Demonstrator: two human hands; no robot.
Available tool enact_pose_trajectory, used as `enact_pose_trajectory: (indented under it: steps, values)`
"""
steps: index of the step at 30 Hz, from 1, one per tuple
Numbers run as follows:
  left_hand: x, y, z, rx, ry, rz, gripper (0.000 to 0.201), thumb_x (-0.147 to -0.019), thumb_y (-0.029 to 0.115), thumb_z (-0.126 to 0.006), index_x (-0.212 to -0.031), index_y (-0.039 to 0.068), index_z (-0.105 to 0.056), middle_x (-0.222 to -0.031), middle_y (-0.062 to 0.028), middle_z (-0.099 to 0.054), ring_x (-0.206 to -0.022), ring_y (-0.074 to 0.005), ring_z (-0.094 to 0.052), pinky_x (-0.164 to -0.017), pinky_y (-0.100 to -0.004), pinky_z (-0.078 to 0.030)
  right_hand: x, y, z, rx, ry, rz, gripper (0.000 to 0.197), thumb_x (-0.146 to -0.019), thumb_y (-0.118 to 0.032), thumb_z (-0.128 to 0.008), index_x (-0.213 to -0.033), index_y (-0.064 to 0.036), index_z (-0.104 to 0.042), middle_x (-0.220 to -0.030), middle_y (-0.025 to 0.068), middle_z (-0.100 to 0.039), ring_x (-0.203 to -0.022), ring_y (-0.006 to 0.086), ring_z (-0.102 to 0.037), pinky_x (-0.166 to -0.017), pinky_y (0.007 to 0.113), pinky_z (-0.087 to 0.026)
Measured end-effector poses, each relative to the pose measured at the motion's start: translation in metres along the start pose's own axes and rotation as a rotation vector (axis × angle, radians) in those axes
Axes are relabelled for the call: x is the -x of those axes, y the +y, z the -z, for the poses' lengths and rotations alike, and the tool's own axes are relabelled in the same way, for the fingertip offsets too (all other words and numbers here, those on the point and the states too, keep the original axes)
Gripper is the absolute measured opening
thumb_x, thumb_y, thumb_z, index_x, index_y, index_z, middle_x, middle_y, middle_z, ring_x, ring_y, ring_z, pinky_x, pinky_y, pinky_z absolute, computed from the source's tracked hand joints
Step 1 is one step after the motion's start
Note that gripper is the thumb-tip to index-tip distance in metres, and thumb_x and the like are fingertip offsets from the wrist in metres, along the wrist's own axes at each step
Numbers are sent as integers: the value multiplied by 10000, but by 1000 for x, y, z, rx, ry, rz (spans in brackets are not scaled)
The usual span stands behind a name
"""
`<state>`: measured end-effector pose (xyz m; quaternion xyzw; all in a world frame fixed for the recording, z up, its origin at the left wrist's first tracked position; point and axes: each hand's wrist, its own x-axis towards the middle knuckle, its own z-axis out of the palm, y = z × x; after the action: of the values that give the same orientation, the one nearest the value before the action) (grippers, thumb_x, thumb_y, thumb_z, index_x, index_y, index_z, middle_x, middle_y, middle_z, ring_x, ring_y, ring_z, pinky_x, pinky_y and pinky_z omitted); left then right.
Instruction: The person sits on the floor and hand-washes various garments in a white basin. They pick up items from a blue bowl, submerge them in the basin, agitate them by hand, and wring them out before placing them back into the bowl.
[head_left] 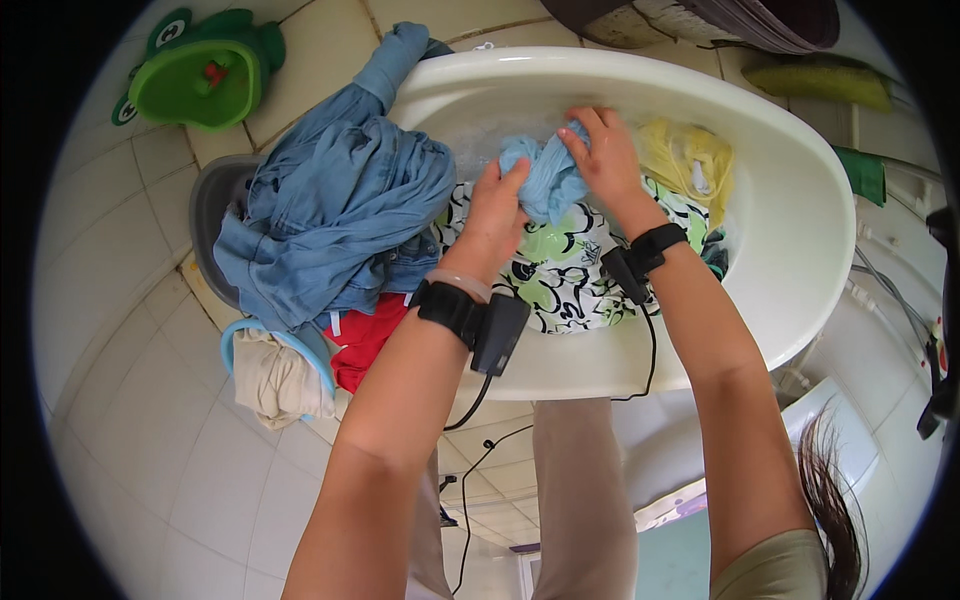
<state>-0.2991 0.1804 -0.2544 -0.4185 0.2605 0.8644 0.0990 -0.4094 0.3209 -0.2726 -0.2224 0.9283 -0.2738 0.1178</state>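
- Cloth (547, 185) lay bunched, axis unclear.
- Left hand (492, 215), at its eight o'clock, pinched it.
- Right hand (608, 160), at two, curled half-open against it; I couldn't tell its hold.

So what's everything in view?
tub: 1, white, centre
bunched cloth: 1, light blue, both hands
printed fabric: count unclear, white-green-black, in tub
thin cloth: 1, yellow, tub's right
denim: count unclear, blue, left
oblong basin: 1, grey, under denim
red cloth: 1, red, below denim
beige cloth: 1, beige, lower left
round basin: 1, light blue, around beige cloth
frog basin: 1, green, upper left
bucket: 1, dark purple, top right
wrist devices: 2, black, on wrists
left hand: 1, bare, on bunched cloth
right hand: 1, bare, likewise
legs: 2, beige-clad, below
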Motion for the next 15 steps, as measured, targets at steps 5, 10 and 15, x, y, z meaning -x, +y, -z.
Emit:
enact_pose_trajectory:
  steps: [5, 10, 15]
  values:
    - [-9, -13, 45, -590, 460, -183, 692, -787, 156, -692, -1403, 44, -396, -1382, -180, -459, -1255, -304, -448, -1036, -390, -367, 33, -19, -35, 539, -122, 46, 496, -791, -384, -718, -1236, -199, -599, -1319, 157, -512, -1192, 413, -465, -929, 478, -456]
    - [5, -11, 3, -290, 295, 49, 681, -887, 274, -645, -1455, 115, -305, -1302, -100, -469, -1088, -221, -476, -952, -361, -395, 32, -15, -36, -295, -209, -263, 311, -765, -174, -738, -1027, -37, -640, -945, 178, -644, -852, 328, -624, -757, 385, -486]
    - [33, 24, -9, 62, 146, 100, 516, -941, 265, -568, -1383, 86, -369, -1198, -110, -565, -1052, -231, -576, -912, -393, -477, 71, -104, 56, -680, -344, 5, 227, -823, -158, -715, -974, -9, -634, -872, 136, -630, -766, 253, -606, -705, 319, -470]
